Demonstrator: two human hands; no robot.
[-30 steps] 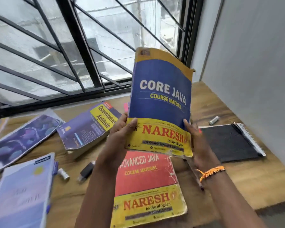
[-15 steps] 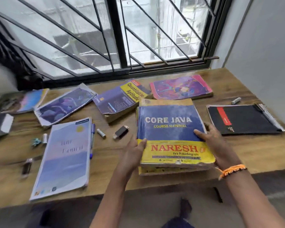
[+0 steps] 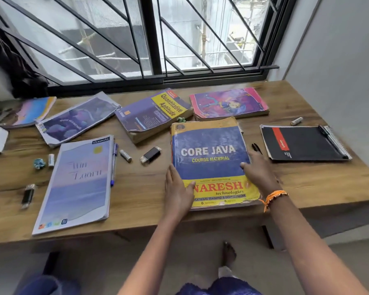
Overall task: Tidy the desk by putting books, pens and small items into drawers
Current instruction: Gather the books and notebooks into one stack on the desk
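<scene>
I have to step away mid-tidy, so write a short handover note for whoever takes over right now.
Left hand and right hand lie flat along the edges of the Core Java book; neither has a grip. It lies on the desk. Nothing looks put away; no drawer in view. Left: Quantitative Aptitude book, classmate notebook, black notebook, pens, flash drives, batteries.

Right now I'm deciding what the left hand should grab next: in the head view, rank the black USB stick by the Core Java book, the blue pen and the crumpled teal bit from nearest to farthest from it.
From the left hand:
1. Black USB stick, just up and left of the hand, beside the Core Java book.
2. Blue pen, further left, along the Win Learn notebook.
3. Crumpled teal bit, far left, beyond that notebook.
</scene>
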